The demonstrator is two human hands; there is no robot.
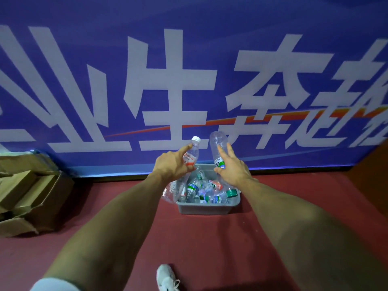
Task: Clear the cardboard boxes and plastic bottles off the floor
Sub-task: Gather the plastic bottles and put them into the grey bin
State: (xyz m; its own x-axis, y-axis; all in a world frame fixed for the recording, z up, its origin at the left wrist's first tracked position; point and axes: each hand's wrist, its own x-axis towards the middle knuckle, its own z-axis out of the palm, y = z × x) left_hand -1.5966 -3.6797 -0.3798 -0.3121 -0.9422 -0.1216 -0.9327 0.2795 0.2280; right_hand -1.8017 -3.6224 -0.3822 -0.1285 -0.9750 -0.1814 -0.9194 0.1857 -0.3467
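Nearest, a white sleeve (52,285) edged the left arm at the bottom of the view, and a white shoe (167,277) stood on the red floor (210,244) between the two outstretched bare arms. The left hand (172,162) gripped a red-labelled bottle (192,153) around its middle, with the index finger laid along it towards the white cap, which pointed up and away. The right hand (231,166) held a green-labelled bottle (217,148) near its label, thumb beneath and two fingers stretched along its clear body; this one stood base-up. Both were held in the air, close together but apart, over a grey tub (207,207) that sat on the floor against the foot of a blue banner (189,80) with large white characters. Many other bottles (201,187) lay heaped in the tub, and a few crushed ones hung over its left rim. Well off to the left, opened cardboard boxes (31,192) lay piled on the floor against the same banner.
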